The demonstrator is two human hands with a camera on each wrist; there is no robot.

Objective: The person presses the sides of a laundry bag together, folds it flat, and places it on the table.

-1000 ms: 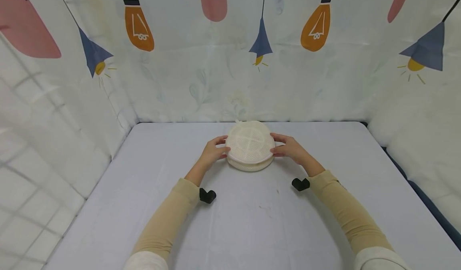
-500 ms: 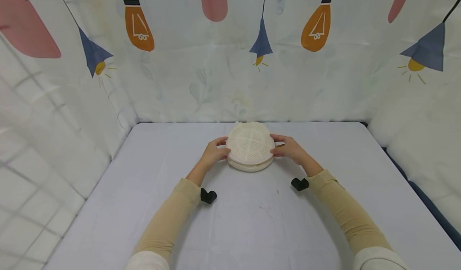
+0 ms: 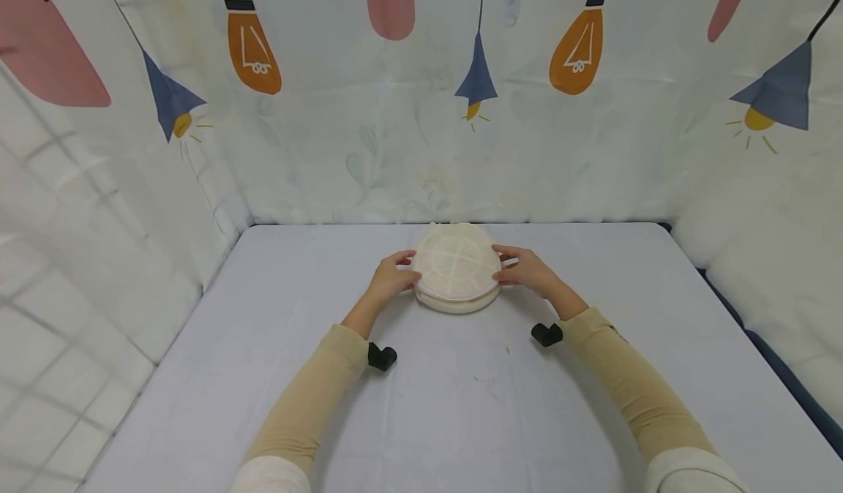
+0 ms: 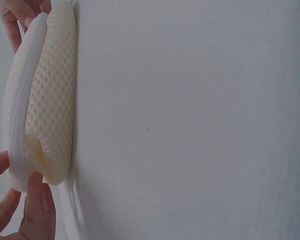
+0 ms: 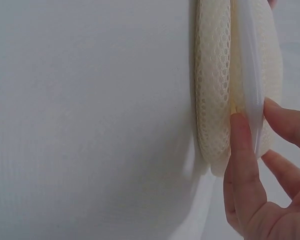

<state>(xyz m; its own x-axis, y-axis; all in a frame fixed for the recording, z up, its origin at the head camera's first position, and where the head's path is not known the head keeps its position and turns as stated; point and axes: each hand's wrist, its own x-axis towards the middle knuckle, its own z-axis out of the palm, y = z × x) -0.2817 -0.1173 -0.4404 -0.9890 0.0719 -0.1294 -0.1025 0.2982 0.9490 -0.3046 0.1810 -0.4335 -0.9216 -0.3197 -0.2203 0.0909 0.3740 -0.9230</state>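
Note:
At the far middle of the table lies a round cream mesh laundry bag (image 3: 457, 262), pressed into two stacked layers. Its upper layer has a smooth white band (image 4: 21, 112) round the edge, and the lower layer of honeycomb mesh (image 5: 212, 80) rests on the table. My left hand (image 3: 391, 277) pinches the upper layer's edge from the left, thumb above and a fingertip in the gap between layers. From the opposite side my right hand (image 3: 527, 268) pinches that same edge, thumb on top, fingers below. What lies inside the bag is hidden.
A white cloth covers the table (image 3: 454, 405). Its far edge meets a hanging patterned curtain (image 3: 316, 149), with more curtain along both sides. Black wrist mounts (image 3: 382, 358) jut inward from both cuffs. Small brownish specks (image 3: 507, 350) mark the cloth before the bag.

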